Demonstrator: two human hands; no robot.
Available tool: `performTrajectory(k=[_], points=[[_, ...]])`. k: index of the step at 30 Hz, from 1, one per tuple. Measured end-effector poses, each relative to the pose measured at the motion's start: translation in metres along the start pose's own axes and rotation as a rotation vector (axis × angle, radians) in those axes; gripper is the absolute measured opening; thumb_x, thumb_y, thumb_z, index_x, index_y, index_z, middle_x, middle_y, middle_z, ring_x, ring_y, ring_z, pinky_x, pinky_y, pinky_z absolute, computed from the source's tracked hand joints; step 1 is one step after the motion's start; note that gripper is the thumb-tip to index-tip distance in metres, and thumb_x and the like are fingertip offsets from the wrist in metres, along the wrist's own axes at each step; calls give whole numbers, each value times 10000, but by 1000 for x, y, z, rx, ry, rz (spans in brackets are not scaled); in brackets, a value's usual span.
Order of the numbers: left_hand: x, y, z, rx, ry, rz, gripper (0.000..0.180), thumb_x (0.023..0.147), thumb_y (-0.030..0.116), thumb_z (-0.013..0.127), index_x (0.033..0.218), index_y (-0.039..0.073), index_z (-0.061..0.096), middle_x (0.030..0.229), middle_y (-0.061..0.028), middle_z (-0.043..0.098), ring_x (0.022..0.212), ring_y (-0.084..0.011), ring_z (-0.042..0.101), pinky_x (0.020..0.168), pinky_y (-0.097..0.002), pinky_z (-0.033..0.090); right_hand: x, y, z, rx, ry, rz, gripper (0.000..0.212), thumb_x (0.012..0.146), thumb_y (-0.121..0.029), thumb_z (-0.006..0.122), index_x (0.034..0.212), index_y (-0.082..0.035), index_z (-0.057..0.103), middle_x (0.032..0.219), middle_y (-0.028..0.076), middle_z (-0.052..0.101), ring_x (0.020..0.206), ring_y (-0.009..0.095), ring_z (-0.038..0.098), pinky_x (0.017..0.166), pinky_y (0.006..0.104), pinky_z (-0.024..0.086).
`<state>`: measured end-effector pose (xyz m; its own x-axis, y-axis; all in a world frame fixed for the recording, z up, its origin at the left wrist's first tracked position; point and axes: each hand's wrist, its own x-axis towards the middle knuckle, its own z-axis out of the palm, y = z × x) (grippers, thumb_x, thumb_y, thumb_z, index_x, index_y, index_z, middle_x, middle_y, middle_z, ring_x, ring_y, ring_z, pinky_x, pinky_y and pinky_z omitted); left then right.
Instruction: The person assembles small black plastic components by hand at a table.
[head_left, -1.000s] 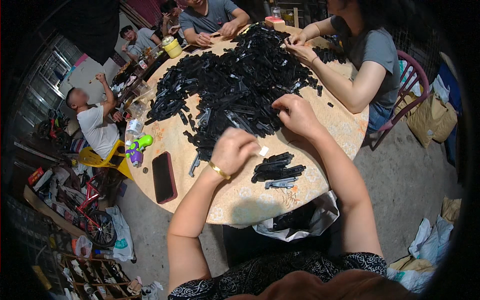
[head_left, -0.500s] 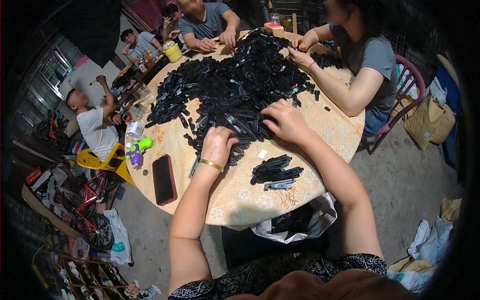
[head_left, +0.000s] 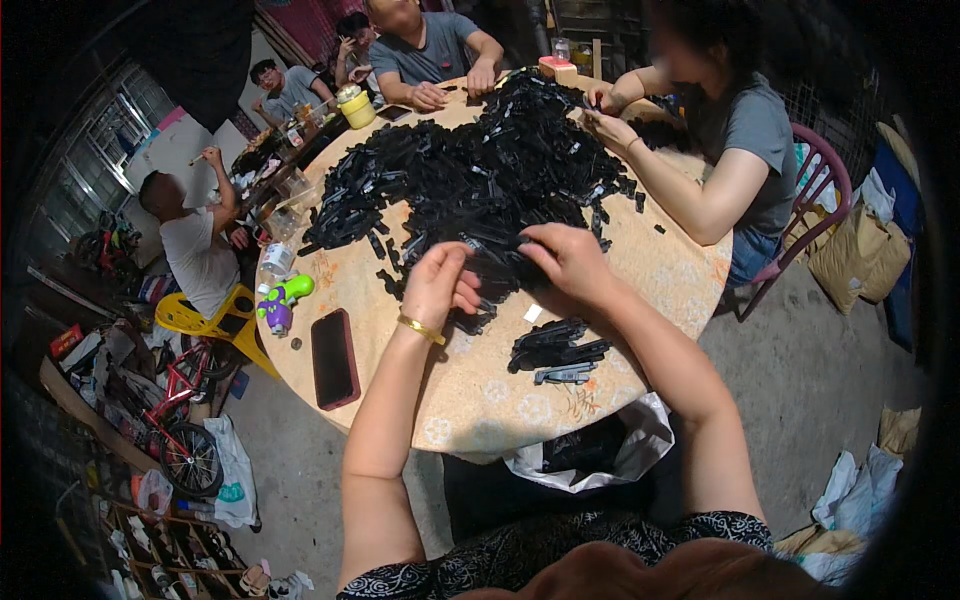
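Holding my hands [head_left: 430,290] apart, grips unclear, I've some black pieces [head_left: 555,348] by the bench's [head_left: 470,412] near edge, a heap [head_left: 480,175] remaining.

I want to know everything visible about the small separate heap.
The small heap consists of slim black pieces, apparently plastic, lying loosely together, with grey pieces at its near side. It rests on the patterned table, near the edge, apart from the big pile; the left hand and right hand are both off it.
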<state>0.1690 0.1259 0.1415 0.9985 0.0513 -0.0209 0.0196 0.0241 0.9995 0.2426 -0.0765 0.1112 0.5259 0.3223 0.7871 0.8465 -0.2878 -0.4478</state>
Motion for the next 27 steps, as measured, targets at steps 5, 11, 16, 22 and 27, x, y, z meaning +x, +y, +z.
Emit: performTrajectory(k=[5, 11, 16, 22, 27], points=[[-3, -12, 15, -211, -146, -118, 201, 922, 182, 484, 1036, 18, 467, 881, -158, 602, 758, -238, 646, 671, -290, 558, -1, -25, -2, 34, -95, -70, 160, 825, -103, 566, 967, -38, 601, 753, 122, 521, 693, 300, 547, 601, 363, 441], [-5, -19, 14, -287, -46, -116, 199, 811, -9, 544, 1007, -22, 510, 891, -81, 549, 804, -204, 634, 754, -288, 544, -3, -32, -7, 38, -171, -198, 185, 752, -65, 617, 935, -41, 622, 842, 96, 575, 800, 265, 564, 678, 332, 472], [-3, -18, 18, -21, -73, -63, 364, 805, -53, 480, 1169, -71, 490, 817, -141, 616, 645, -145, 602, 628, -233, 511, -4, -26, -5, 59, -61, -278, 207, 716, -52, 657, 921, -44, 631, 848, 92, 602, 769, 259, 570, 660, 337, 475], [-5, -18, 23, -9, -116, -28, 350, 823, -51, 468, 1170, -64, 502, 974, -130, 617, 803, -147, 634, 739, -229, 521, -6, -24, 0, -27, -137, -209, 257, 714, -107, 681, 968, -86, 646, 760, 60, 564, 717, 232, 551, 620, 331, 465], [-6, -18, 24, -120, -131, 35, 329, 851, 17, 548, 1166, -68, 511, 1009, -134, 611, 847, -154, 630, 772, -221, 523, -6, -30, -5, -81, -140, -187, 255, 702, -160, 698, 952, -124, 670, 743, 56, 544, 724, 213, 543, 628, 317, 466]])
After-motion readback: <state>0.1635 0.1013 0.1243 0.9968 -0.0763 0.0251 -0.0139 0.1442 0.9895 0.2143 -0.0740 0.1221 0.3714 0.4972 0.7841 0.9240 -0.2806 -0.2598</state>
